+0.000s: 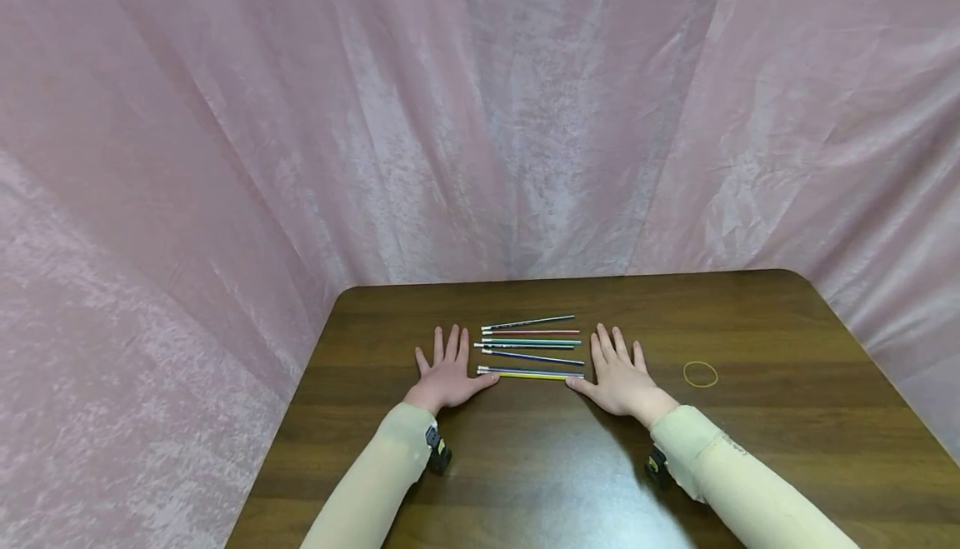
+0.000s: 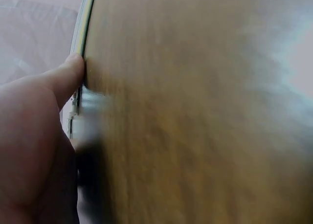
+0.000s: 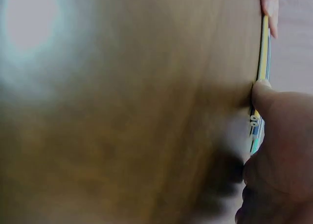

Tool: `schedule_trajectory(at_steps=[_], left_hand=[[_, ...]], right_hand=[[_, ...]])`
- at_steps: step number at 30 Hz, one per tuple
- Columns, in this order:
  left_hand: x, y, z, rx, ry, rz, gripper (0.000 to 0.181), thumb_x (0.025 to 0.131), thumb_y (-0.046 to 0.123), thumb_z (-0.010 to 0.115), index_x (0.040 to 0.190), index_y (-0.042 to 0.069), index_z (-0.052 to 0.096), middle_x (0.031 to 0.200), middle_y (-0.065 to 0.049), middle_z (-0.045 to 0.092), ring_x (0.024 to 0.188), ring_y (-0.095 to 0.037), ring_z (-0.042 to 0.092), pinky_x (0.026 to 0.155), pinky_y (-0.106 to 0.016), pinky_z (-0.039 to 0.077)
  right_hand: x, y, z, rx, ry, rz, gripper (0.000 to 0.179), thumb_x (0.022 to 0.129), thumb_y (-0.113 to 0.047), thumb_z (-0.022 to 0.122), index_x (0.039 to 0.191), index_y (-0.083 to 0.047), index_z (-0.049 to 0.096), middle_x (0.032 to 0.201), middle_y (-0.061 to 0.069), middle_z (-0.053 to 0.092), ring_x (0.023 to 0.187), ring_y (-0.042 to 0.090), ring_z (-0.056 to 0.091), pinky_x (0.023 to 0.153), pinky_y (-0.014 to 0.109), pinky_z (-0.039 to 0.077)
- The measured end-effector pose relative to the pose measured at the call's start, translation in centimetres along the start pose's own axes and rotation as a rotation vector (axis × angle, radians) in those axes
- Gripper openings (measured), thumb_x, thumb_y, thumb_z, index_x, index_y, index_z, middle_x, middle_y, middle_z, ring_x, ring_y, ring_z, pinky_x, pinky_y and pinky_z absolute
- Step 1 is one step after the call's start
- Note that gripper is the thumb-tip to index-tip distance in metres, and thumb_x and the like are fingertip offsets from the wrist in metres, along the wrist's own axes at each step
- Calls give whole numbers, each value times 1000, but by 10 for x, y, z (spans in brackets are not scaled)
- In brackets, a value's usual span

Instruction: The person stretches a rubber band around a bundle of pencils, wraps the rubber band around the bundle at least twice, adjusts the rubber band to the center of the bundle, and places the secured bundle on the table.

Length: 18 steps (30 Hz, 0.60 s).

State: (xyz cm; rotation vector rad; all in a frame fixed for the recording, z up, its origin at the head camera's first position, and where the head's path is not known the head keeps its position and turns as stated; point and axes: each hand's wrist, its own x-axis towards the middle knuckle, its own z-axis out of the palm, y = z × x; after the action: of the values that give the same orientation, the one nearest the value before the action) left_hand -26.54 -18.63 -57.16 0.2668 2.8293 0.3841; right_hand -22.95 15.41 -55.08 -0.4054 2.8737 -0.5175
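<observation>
Several pencils lie roughly parallel across the table, their white ends to the left. The yellow pencil (image 1: 532,376) is nearest me, close against blue ones; a dark blue pencil (image 1: 534,357), a green pencil (image 1: 532,341), a red pencil (image 1: 532,332) and a slanted black pencil (image 1: 528,321) lie farther back. My left hand (image 1: 448,378) rests with spread fingers at their left side, its thumb touching the yellow pencil (image 2: 88,13). At the other end, the thumb of my right hand (image 1: 622,378) touches the same pencil (image 3: 264,53), the other fingers spread on the table.
A yellow rubber band (image 1: 701,375) lies to the right of my right hand. The brown wooden table (image 1: 547,466) has rounded far corners. Pink curtains (image 1: 510,116) hang behind it and at both sides.
</observation>
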Motion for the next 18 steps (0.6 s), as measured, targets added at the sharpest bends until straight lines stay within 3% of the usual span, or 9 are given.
schedule_trajectory(at_steps=[9, 18], left_hand=[[18, 11, 0, 14, 25, 2, 116, 95, 88, 40, 172, 10, 2, 179, -11, -9, 160, -37, -24, 118, -74, -14], [37, 13, 8, -51, 6, -80, 120, 93, 89, 44, 170, 13, -8, 177, -3, -18, 157, -31, -32, 119, -72, -14]], right_hand=[[37, 22, 10, 50, 14, 10, 105, 105, -72, 46, 167, 6, 13, 176, 25, -2, 161, 48, -10, 120, 72, -8], [60, 26, 6, 81, -44, 1, 107, 104, -73, 46, 169, 2, 7, 177, 22, -6, 160, 47, -16, 119, 71, -14]])
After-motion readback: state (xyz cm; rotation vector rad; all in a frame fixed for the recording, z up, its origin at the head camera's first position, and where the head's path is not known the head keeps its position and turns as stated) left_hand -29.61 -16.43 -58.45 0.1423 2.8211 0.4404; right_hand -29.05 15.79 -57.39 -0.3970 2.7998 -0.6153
